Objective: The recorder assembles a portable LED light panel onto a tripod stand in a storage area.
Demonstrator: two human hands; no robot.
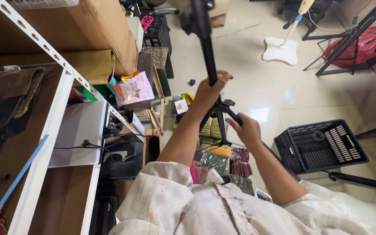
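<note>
A black tripod (209, 65) is held upright over a cluttered patch of tiled floor (257, 82). Its centre pole is gripped by the left hand (209, 89), whose fingers are closed around it just above the hub where the legs meet. One of the folded legs is clasped by the right hand (246, 129), closed on it low and to the right of the hub.

The long axis of the tripod runs almost straight up the picture, leaning slightly left at the top, where its head end is cut off by the frame. The legs point down and splay out a little below the hands.

Room is tight on the left: a white metal shelf rack (72, 78) with cardboard boxes (88, 30) stands close by, and packets (223, 161) lie heaped on the floor directly beneath the tripod. On the right a black plastic crate (320, 146) sits near the right forearm. Open tiles are seen beyond the hands, up to a white fan base (280, 50) and a red bag (360, 45) under a dark stand, well apart from the tripod.
</note>
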